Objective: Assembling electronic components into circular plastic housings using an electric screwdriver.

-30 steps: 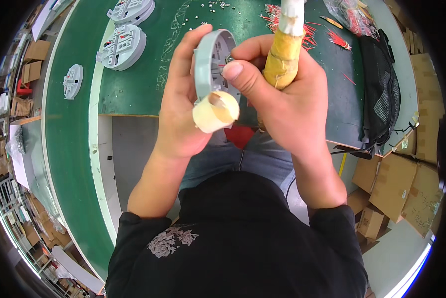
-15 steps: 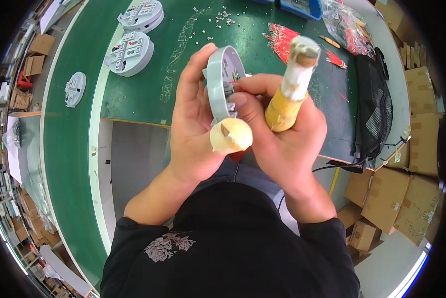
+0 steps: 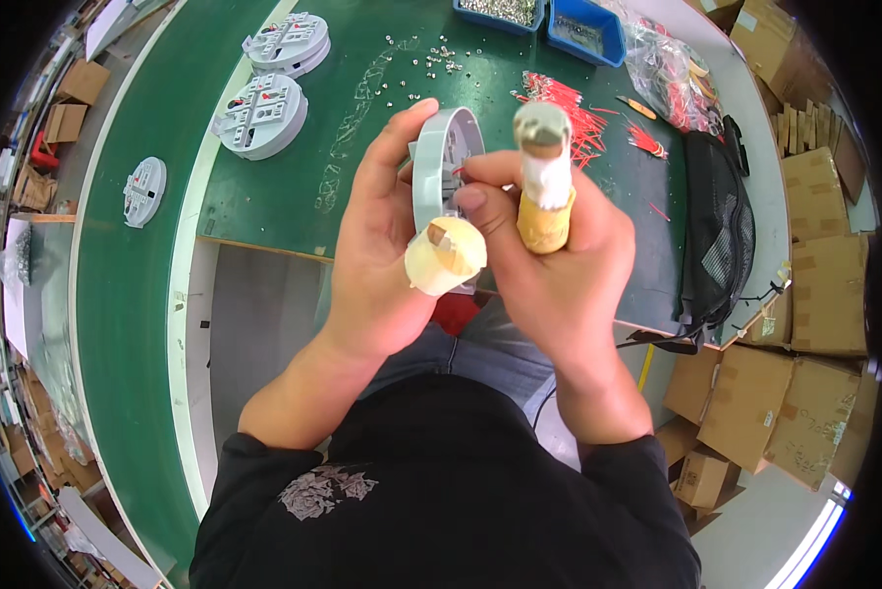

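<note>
My left hand (image 3: 370, 245) grips a round grey plastic housing (image 3: 428, 172) by its rim, tilted on edge so its inside faces right. Pale yellow tape covers the left thumb's end. My right hand (image 3: 569, 250) pinches thumb and forefinger at the housing's inner parts, where a bit of red shows; what the fingertips hold is too small to make out. A rod-like handle wrapped in yellow and white tape (image 3: 544, 196), greyish at its end, sticks up from the right hand's grip. Its lower end is hidden.
Similar grey round units (image 3: 262, 116) lie at the table's left, another part (image 3: 144, 192) on the green strip beyond. Small metal pieces (image 3: 441, 64), red wires (image 3: 578, 123), blue bins (image 3: 586, 29), a plastic bag (image 3: 657, 74) and a black mesh bag (image 3: 713, 226) occupy the green table. Cartons (image 3: 829, 294) stand right.
The taped handle has swung left and now stands more upright. Both hands keep their hold at the housing, the right fingertips still at its inside. The whole view has shifted slightly.
</note>
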`<state>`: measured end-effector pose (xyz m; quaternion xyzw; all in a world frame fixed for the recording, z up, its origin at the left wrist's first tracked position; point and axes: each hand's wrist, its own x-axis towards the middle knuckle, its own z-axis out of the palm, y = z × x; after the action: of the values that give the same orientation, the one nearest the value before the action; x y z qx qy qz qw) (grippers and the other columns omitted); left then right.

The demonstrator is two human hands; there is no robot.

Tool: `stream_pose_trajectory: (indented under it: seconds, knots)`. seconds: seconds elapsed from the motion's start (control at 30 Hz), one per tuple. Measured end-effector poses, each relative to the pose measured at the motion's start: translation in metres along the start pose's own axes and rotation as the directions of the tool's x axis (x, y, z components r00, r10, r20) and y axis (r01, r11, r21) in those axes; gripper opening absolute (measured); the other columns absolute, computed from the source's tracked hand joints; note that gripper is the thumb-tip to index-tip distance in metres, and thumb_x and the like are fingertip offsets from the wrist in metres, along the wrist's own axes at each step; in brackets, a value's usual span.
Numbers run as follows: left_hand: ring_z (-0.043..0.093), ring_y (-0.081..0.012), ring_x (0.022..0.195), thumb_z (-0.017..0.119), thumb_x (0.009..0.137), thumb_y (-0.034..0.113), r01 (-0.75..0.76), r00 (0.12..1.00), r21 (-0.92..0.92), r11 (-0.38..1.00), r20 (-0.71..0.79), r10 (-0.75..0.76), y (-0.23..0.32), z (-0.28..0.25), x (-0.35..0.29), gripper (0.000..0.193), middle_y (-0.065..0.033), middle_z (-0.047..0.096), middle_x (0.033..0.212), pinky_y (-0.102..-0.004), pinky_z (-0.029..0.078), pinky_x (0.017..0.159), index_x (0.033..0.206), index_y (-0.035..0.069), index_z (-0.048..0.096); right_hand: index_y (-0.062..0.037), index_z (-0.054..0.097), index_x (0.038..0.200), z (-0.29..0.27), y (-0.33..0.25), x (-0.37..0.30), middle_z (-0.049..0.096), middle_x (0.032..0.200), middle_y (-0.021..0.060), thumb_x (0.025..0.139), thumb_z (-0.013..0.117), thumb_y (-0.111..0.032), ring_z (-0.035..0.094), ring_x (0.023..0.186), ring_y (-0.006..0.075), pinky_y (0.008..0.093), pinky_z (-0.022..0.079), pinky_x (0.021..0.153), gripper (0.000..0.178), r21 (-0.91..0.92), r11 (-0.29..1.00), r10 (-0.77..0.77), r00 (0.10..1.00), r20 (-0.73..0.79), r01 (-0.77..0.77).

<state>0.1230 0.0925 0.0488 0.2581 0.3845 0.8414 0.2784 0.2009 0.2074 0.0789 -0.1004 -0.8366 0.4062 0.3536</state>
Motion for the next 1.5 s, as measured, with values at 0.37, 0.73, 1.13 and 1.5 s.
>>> stream_pose_trajectory:
  seconds: [0.37,0.73,1.13,1.5]
  knots:
    - [0.054,-0.0181,0.119,0.081,0.086,0.024,-0.057,0.998,0.025,0.998,0.032,0.056,-0.006,-0.008,0.003,0.09,-0.009,0.053,0.133,-0.0347,0.046,0.103,0.156,0.006,0.028,-0.0013,0.072,0.099,0.008,0.003,-0.004,0.074,0.098,0.0064,0.085,0.072,0.005,0.067,0.081,0.0123,0.027,0.054,0.075,0.015,0.118,0.993,-0.014,0.999,-0.051,0.02]
    - [0.055,-0.0178,0.119,0.086,0.081,0.021,-0.044,0.999,0.057,0.997,-0.012,0.045,-0.005,-0.008,0.001,0.095,-0.0096,0.053,0.13,-0.0336,0.045,0.103,0.155,0.004,0.029,-0.002,0.072,0.098,0.007,0.006,0.001,0.075,0.1,0.0105,0.078,0.074,0.004,0.073,0.087,0.0243,0.0321,0.057,0.078,0.021,-0.017,0.982,-0.186,0.982,-0.009,0.186]
    - [0.048,-0.0188,0.125,0.089,0.074,0.022,-0.014,0.999,0.15,0.989,0.037,0.008,-0.004,-0.016,-0.001,0.097,-0.0083,0.042,0.14,-0.0342,0.04,0.107,0.153,0.003,0.036,0.0001,0.071,0.098,-0.001,0.007,0.001,0.074,0.092,0.0048,0.089,0.075,-0.001,0.067,0.081,0.0102,0.0258,0.055,0.073,0.01,0.14,0.983,0.11,0.992,0.064,-0.118]
    - [0.053,-0.0256,0.132,0.051,0.103,0.034,0.036,0.998,0.045,0.998,0.053,-0.039,0.001,-0.017,0.003,0.069,-0.0151,0.048,0.145,-0.0385,0.043,0.11,0.155,-0.003,0.025,0.0008,0.073,0.098,0.002,0.008,-0.002,0.073,0.088,0.0037,0.089,0.076,-0.002,0.065,0.077,0.0069,0.0235,0.053,0.068,0.01,0.094,0.981,0.17,0.985,0.006,-0.169]
